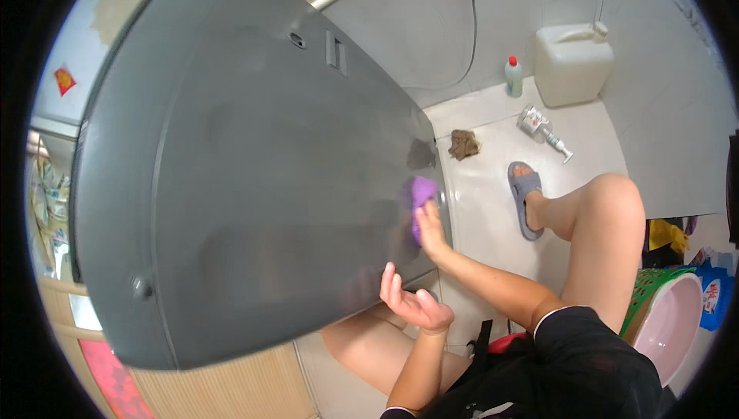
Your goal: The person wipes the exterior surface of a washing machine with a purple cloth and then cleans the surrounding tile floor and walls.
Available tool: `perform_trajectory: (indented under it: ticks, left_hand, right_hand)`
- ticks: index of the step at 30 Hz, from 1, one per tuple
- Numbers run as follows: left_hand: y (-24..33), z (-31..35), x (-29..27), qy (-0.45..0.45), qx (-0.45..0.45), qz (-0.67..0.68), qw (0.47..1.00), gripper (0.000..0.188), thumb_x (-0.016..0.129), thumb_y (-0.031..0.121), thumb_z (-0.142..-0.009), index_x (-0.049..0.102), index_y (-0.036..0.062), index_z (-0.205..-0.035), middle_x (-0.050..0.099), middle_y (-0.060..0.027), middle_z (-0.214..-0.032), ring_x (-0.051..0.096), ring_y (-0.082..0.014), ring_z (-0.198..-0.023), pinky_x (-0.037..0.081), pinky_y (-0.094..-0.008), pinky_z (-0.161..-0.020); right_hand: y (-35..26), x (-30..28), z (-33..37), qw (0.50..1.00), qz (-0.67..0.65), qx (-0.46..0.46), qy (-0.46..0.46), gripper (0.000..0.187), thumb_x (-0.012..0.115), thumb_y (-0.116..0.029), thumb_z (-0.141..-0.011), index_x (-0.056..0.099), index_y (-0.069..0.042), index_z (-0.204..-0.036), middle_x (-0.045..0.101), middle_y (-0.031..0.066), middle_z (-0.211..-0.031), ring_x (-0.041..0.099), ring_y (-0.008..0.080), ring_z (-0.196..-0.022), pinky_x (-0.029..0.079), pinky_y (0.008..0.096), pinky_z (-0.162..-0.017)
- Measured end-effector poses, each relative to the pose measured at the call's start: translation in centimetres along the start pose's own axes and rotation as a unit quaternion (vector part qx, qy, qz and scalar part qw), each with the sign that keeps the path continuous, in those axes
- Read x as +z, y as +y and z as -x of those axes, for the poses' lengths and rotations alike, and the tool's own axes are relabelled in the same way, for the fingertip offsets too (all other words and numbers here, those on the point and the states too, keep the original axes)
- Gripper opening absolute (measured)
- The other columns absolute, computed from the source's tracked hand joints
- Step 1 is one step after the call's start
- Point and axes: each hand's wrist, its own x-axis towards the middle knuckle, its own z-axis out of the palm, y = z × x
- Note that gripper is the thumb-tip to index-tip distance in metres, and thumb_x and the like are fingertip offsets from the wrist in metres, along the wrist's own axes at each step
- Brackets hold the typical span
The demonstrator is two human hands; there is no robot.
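Observation:
A large grey door-like panel (pixel 254 165) with a recessed handle and a small oval fitting fills the left and middle of the head view. Low on its right-hand edge, my right hand (pixel 431 228) presses a purple cloth (pixel 423 190) against the surface, fingers over the cloth. My left hand (pixel 417 308) is raised just in front of the panel's lower edge, palm up. Its fingers are loosely bent and apart, and nothing is in it. I cannot tell whether it touches the panel.
On the pale tiled floor lie a crumpled brown rag (pixel 463 145) and a clear pump bottle (pixel 536 124). A red-capped bottle (pixel 514 78) and a white jerrycan (pixel 573 66) stand by the wall. My slippered foot (pixel 526 196) is nearby. At right are a pink basin (pixel 677 326) and green basket (pixel 643 293).

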Motion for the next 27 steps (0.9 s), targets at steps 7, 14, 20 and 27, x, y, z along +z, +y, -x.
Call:
perform_trajectory:
  ticks: [7, 14, 20, 27]
  left_hand:
    - [3.4, -0.6, 1.3, 0.035, -0.12, 0.141, 0.982, 0.038, 0.036, 0.009, -0.09, 0.038, -0.0066, -0.124, 0.043, -0.0194, -0.129, 0.044, -0.0287, -0.118, 0.032, -0.0404, -0.104]
    - [9.4, -1.0, -3.1, -0.008, -0.137, 0.17, 0.976, 0.03, 0.038, 0.006, -0.09, 0.048, -0.005, -0.116, 0.053, -0.0158, -0.118, 0.05, -0.0242, -0.111, 0.036, -0.0367, -0.101]
    - [12.2, -2.0, -5.4, -0.048, -0.183, 0.221, 0.957, 0.025, 0.042, 0.006, -0.091, 0.053, -0.0037, -0.112, 0.058, -0.0125, -0.111, 0.054, -0.02, -0.105, 0.04, -0.0323, -0.095]
    - [14.4, -1.0, -1.6, -0.327, -0.141, 0.04, 0.934, 0.04, 0.052, 0.023, -0.089, 0.054, 0.0005, -0.122, 0.053, -0.021, -0.125, 0.049, -0.0325, -0.118, 0.036, -0.038, -0.101]
  right_hand:
    - [-8.1, -3.4, 8.0, 0.958, 0.027, -0.261, -0.12, 0.047, 0.048, -0.011, -0.089, 0.039, -0.004, -0.135, 0.035, 0.0191, -0.142, 0.035, 0.0341, -0.131, 0.032, 0.0386, -0.105]
    - [-7.3, -10.3, 10.2, 0.803, -0.453, 0.35, -0.164, 0.036, 0.04, -0.026, -0.092, 0.055, -0.006, -0.118, 0.06, 0.0101, -0.116, 0.06, 0.0253, -0.104, 0.046, 0.0396, -0.094]
    - [-18.9, -15.9, 12.3, 0.724, -0.584, 0.17, -0.324, 0.056, 0.038, -0.049, -0.092, 0.048, -0.009, -0.13, 0.052, 0.0085, -0.13, 0.05, 0.0286, -0.119, 0.036, 0.0482, -0.103]
    - [-18.3, -18.9, 14.0, 0.755, -0.585, 0.115, -0.274, 0.045, 0.053, -0.034, -0.084, 0.052, -0.006, -0.119, 0.058, 0.0127, -0.114, 0.055, 0.0295, -0.106, 0.041, 0.0442, -0.098]
